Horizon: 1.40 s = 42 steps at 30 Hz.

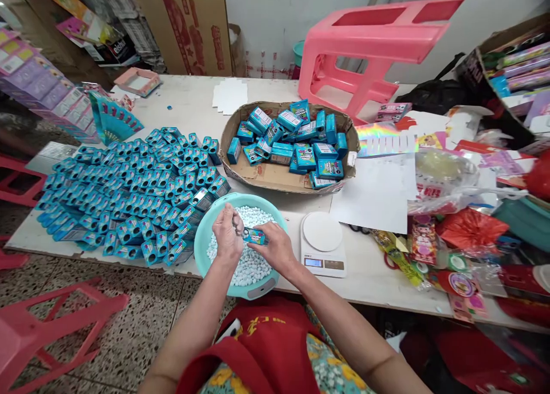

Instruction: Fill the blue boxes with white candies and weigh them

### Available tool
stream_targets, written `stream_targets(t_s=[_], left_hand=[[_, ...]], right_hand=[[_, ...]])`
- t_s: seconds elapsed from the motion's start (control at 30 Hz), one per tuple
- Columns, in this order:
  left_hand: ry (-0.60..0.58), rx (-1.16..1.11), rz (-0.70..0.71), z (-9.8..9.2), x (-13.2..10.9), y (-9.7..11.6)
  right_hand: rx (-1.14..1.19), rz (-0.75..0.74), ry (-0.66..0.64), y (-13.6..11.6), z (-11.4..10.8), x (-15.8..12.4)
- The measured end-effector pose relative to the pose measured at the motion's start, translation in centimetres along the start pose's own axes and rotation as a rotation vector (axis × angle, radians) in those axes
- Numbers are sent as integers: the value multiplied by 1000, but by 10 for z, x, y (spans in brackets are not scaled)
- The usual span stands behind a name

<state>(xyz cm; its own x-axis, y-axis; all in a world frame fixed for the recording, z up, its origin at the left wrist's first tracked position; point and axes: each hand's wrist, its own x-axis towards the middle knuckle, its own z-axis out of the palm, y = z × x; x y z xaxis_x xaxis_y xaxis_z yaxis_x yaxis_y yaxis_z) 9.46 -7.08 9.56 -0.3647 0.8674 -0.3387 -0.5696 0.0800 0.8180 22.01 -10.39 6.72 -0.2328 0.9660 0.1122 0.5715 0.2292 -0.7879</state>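
Over a turquoise basin (pixel 201 251) filled with small pale candies (pixel 253 271), both hands come close together. My right hand (pixel 277 246) grips a small blue candy box (pixel 255 236) between thumb and fingers, its round opening turned to the left. Right beside that opening is my left hand (pixel 227 231), fingers curled closed; what they hold is too small to make out. Many similar blue boxes (pixel 137 193) with round holes stand packed on the table to the left. Behind the basin, a cut-down cardboard tray (pixel 266 176) holds several more blue boxes in a loose pile.
A white digital scale (pixel 322 239) stands right of the basin. White paper (pixel 373 193) lies behind it. A pink plastic stool (pixel 369 44) rests on the table at the back. Bags and packaging (pixel 447 176) crowd the right side. A red stool (pixel 55 325) stands on the floor at left.
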Motion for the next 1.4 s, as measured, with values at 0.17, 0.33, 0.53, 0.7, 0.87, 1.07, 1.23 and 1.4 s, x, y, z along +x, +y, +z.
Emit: stream_targets(t_s=[0.17, 0.33, 0.53, 0.7, 0.87, 1.07, 1.23, 1.4], left_hand=[[-24, 90, -14, -17, 18, 9], [-185, 1098, 226, -65, 34, -35], [-86, 1850, 288, -101, 23, -89], [-126, 1914, 281, -94, 7, -100], [-274, 1920, 351, -82, -5, -110], [-426, 1746, 419, -86, 1, -114], [-382, 1509, 363, -91, 17, -122], [-14, 1031, -43, -89, 37, -112]], right_hand=[[258, 88, 72, 5, -33, -16], [233, 202, 275, 50, -70, -35], [72, 383, 541, 135, -87, -51], [-116, 295, 602, 152, -105, -38], [-327, 80, 448, 150, -156, 67], [-452, 347, 100, 209, -176, 190], [-473, 446, -4, 236, -160, 206], [-301, 377, -109, 196, -172, 192]])
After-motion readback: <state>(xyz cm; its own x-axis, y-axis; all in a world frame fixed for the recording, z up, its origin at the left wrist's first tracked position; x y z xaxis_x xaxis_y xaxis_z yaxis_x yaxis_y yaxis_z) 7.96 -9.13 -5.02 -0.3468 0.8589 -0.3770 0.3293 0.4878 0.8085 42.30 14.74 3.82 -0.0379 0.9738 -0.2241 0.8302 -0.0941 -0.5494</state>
